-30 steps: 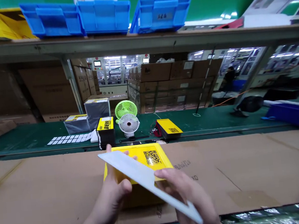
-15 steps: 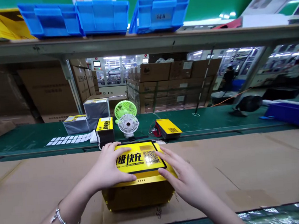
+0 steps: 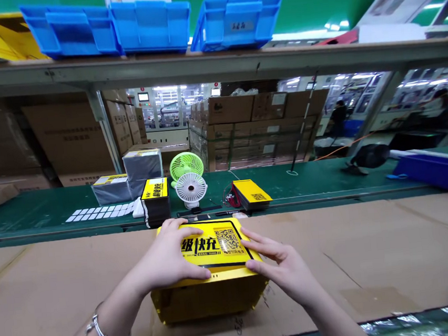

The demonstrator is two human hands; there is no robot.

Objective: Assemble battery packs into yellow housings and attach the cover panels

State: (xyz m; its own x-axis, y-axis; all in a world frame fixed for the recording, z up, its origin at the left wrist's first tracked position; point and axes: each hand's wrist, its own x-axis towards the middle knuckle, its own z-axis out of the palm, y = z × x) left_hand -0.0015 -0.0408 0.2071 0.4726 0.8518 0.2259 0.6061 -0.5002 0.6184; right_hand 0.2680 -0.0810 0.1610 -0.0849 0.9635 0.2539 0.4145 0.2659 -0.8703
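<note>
Printed panel [image 3: 199, 244]: where a pale sheet was tilted up between both hands a second ago, you now just get this glossy, black-bordered yellow face lying flat.
Yellow box [image 3: 213, 301]: under that panel, around six o'clock on the cardboard-covered surface [image 3: 355, 261], smooth sides, shadowy front.
Left hand [image 3: 167, 255]: palm down at the panel's nine o'clock, grip spread apart, thumb by the near edge; can't tell how hard it's pressing.
Right hand [image 3: 283, 265]: three o'clock, grip apart too, thumb near the four o'clock corner.
White fan [image 3: 191, 188]: roughly twelve o'clock of the box, round ribbed grille.
</note>
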